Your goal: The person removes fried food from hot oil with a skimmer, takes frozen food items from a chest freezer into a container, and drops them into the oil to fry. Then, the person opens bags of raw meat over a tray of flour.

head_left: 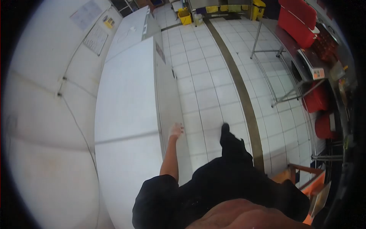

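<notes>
My left hand [176,130] hangs beside the front side of a long white chest freezer [127,91]. Its fingers are loosely bent and a little apart, with nothing seen in them. Whether the hand touches the freezer side I cannot tell. My right hand is out of view; on that side only the black sleeve shows. One black shoe [225,128] reaches forward on the white tiled floor [206,99].
A second white freezer [131,28] stands farther along the left wall. A metal table on the right carries a red cool box [297,21] and a scale [317,73]. Yellow buckets [185,17] stand at the back. An orange-brown frame [310,171] is close on my right.
</notes>
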`<state>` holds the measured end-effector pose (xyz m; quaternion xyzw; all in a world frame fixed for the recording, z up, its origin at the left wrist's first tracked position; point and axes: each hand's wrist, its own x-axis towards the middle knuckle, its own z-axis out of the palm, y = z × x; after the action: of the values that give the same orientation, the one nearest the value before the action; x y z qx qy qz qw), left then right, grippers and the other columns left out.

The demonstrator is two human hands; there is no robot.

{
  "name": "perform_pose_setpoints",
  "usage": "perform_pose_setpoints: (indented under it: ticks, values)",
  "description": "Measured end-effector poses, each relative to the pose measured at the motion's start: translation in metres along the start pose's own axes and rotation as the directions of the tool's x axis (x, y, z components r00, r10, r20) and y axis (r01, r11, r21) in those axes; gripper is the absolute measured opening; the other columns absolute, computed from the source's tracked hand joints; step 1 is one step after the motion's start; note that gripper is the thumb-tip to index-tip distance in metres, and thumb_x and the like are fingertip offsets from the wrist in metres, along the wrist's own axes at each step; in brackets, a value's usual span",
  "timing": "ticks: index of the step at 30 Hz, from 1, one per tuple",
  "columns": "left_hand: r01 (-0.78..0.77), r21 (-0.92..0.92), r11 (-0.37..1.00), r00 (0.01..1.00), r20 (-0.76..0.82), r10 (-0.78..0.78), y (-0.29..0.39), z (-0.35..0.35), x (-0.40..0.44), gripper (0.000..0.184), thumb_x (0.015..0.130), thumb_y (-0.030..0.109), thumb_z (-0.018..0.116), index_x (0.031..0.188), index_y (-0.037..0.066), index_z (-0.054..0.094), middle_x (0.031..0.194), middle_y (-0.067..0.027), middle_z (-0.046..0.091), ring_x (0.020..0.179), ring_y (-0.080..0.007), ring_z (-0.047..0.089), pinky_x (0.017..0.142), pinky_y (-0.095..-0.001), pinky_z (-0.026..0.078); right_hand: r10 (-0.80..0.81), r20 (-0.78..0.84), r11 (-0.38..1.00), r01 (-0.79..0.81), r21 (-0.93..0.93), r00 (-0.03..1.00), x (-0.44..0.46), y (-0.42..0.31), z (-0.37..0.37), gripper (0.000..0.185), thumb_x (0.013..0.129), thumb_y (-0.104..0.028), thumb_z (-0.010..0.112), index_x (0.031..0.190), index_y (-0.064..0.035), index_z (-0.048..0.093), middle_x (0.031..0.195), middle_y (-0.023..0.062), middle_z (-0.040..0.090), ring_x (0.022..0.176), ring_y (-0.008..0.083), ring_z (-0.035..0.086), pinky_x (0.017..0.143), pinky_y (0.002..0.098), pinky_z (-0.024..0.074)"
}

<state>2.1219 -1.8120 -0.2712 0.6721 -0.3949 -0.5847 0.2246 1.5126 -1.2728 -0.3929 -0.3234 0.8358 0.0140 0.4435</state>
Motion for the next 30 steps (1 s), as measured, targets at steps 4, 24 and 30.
perform_pose_setpoints:
  ticks: [4,24,30]
  values:
    - [-0.266,-0.123,0.956,0.956,-0.163,0.245,0.250,-0.015,0.121,0.046,0.106,0.039,0.042,0.128,0.004,0.063,0.099,-0.0117,0.073,0.070,-0.0182,0.065,0.063,-0.0340,0.051,0.054,0.018,0.998,-0.055,0.044,0.998,0.107,-0.134,-0.055,0.023,0.097,-0.025,0.056,0.090,-0.0058,0.067,0.090,0.0189,0.067,0.086,0.0392,0.063,0.080,0.0513,0.0498]
    - [0.390,0.425,0.817,0.900,0.011,-0.436,0.379,-0.099,0.654,0.051,0.088,0.032,0.067,0.133,0.009,0.063,0.135,-0.0181,0.064,0.124,-0.0370,0.060,0.105,-0.0533,0.046,-0.576,-0.387,0.601,0.694,0.396,0.720,0.718,-1.235,-0.588,0.042,0.107,-0.034,0.046,0.085,-0.0049,0.067,0.078,0.0118,0.065,0.074,0.0222,0.060,0.069,0.0428,0.0475]
    - [0.004,0.477,0.879,1.000,0.024,-0.018,0.789,-0.196,1.057,0.040,0.091,0.026,0.065,0.125,0.007,0.061,0.133,-0.0194,0.061,0.120,-0.0396,0.060,0.101,-0.0504,0.049,-0.242,0.013,0.969,0.241,0.048,0.970,0.781,-1.151,-0.530,0.034,0.103,-0.029,0.049,0.085,-0.0057,0.066,0.079,0.0083,0.064,0.073,0.0201,0.058,0.066,0.0405,0.0457]
